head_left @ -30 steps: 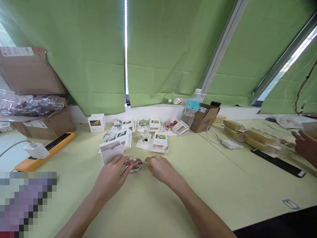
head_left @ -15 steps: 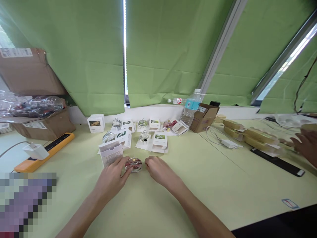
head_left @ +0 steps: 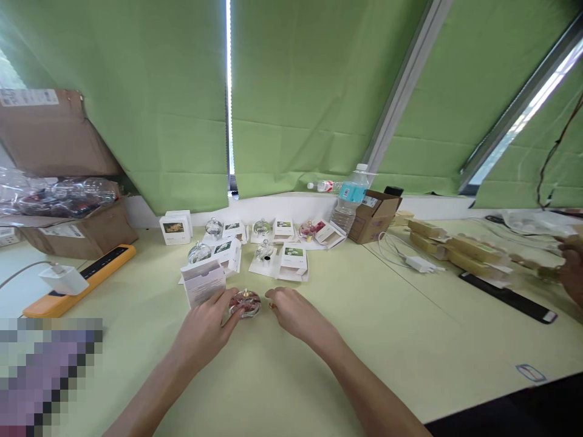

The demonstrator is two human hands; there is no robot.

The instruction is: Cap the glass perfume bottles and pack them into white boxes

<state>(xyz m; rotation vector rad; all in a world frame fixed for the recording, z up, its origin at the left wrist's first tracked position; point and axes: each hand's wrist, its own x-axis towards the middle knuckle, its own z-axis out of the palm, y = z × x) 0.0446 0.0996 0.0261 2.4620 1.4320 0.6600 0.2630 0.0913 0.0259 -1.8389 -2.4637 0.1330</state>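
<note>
My left hand (head_left: pixel 210 317) is closed around the left side of a small round glass bottle (head_left: pixel 248 307) with red inside and a gold-coloured neck, which stands on the table. Just right of the bottle and apart from it, my right hand (head_left: pixel 291 311) is closed in a pinch. A small gold-coloured piece (head_left: pixel 272 306) shows at its fingertips. Behind my left hand stands an open white carton (head_left: pixel 204 282). Farther back, several similar glass bottles (head_left: pixel 264 250) sit beside white cartons (head_left: pixel 294 258) with pictures on them.
An orange power strip (head_left: pixel 91 276) with a white charger (head_left: pixel 64 279) lies left, before a cardboard box (head_left: pixel 86 230). At the back stand a water bottle (head_left: pixel 350 200) and a small brown box (head_left: pixel 376 218). Yellowish cartons (head_left: pixel 473 249) lie right, near another person's hand (head_left: pixel 571 267).
My right hand has turned slightly, and the gold-coloured piece now shows at its fingertips. My left hand and the bottle stay put. The other person's hand has moved right.
</note>
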